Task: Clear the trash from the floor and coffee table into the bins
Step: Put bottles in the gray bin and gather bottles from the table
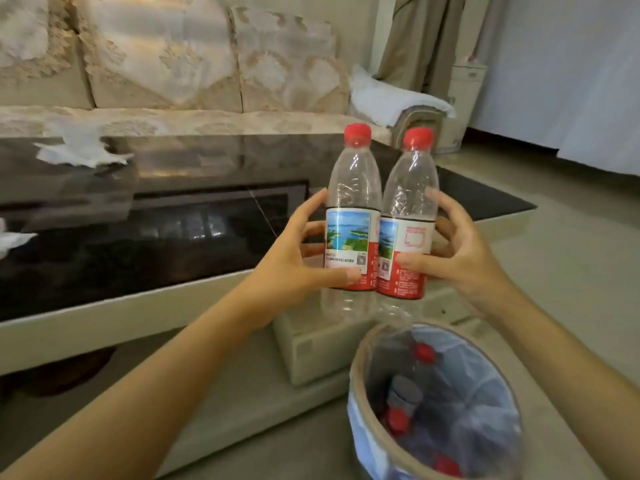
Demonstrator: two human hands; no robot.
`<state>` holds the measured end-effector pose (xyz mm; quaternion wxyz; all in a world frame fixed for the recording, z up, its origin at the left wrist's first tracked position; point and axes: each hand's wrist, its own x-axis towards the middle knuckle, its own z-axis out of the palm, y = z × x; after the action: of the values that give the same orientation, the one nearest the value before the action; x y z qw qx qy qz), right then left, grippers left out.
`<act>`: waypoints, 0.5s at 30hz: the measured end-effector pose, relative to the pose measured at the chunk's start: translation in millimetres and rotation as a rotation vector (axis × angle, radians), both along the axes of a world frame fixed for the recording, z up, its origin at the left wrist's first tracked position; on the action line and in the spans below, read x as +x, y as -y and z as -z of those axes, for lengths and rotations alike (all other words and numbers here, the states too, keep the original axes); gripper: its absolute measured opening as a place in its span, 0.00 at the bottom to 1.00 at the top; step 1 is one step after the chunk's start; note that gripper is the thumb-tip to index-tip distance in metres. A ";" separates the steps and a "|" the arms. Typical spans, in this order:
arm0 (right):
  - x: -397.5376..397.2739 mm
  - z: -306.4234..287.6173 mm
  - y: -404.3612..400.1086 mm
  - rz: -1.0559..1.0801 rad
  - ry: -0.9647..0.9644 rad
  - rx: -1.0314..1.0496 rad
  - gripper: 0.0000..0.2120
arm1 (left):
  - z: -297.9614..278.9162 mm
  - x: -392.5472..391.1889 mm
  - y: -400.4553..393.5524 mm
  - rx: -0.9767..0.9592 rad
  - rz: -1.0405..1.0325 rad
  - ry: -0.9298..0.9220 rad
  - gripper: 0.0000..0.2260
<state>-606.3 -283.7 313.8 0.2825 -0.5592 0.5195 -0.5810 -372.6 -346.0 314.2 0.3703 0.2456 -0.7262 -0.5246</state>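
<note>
Two empty clear plastic bottles with red caps and red-and-blue labels stand upright side by side in the air. My left hand grips the left bottle at its label. My right hand grips the right bottle the same way. Both bottles hang just above and behind the bin, a round beige bin with a pale blue liner at the bottom right. Several red-capped bottles lie inside it.
The dark glossy coffee table fills the left, with crumpled white tissue at its far left and another tissue piece at the left edge. A cream patterned sofa stands behind. A dark rug lies on the floor to the right.
</note>
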 end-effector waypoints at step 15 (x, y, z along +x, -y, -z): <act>-73.5 137.4 -59.9 0.158 0.001 0.336 0.53 | 134.3 -95.0 -36.3 0.115 0.058 0.256 0.47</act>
<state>-679.8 -223.8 176.4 0.3258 -0.4611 0.6515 -0.5068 -467.6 -309.7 179.9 0.2447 0.3104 -0.7430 -0.5402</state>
